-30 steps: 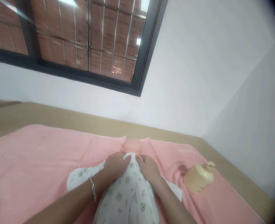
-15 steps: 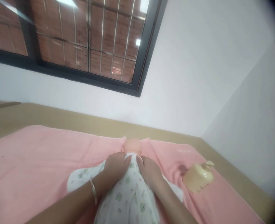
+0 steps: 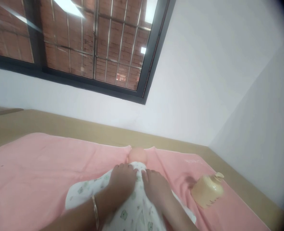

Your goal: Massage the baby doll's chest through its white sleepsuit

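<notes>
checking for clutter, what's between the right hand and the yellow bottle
Head view: only pink towel lies between the right hand and the bottle, nothing else.

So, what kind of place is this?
Likely an indoor baby-care practice spot: a doll in a printed wrap lies on a pink towel, a cream bottle beside it, with a barred window behind.
</notes>
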`<move>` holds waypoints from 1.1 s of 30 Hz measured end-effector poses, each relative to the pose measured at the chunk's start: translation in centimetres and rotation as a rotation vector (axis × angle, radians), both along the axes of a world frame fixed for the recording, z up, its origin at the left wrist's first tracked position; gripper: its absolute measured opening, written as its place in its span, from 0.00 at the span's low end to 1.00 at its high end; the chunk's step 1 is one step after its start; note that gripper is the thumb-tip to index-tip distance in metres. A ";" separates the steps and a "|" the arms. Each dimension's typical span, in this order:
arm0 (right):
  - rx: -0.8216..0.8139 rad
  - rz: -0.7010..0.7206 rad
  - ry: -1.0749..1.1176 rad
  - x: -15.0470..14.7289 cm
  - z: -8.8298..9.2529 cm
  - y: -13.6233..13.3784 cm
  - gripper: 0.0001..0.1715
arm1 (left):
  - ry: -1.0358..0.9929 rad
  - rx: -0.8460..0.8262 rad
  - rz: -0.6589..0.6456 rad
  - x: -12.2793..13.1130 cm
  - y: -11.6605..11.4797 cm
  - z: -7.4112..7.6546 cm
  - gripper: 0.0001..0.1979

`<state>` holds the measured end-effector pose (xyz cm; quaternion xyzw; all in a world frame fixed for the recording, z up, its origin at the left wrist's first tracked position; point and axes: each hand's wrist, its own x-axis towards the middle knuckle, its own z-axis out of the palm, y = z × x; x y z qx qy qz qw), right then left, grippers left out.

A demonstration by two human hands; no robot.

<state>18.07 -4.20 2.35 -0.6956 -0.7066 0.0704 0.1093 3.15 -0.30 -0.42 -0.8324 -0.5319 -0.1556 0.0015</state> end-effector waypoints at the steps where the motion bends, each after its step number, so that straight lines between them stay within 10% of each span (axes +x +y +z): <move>1: 0.055 0.012 -0.063 -0.5 0.0 -0.5 0.27 | -0.052 -0.047 0.001 -0.2 0.3 0.0 0.16; 10: -0.059 0.020 0.100 0.9 -0.9 1.6 0.35 | -0.124 0.099 -0.033 0.4 0.0 -0.5 0.14; 16: 0.123 0.016 -0.090 -1.2 -0.2 -1.0 0.22 | -0.171 -0.053 0.101 -0.3 0.3 -0.4 0.21; 22: -0.089 -0.065 0.026 1.2 -0.5 1.8 0.32 | -0.166 0.092 -0.102 0.1 0.3 -0.8 0.16; 29: 0.057 -0.034 -0.013 0.2 -0.4 0.2 0.27 | -0.230 -0.118 0.151 -0.7 0.3 -0.2 0.22; 33: 0.110 -0.074 0.020 -0.7 -0.3 -0.2 0.23 | -0.148 0.036 -0.012 -0.5 0.5 -1.1 0.20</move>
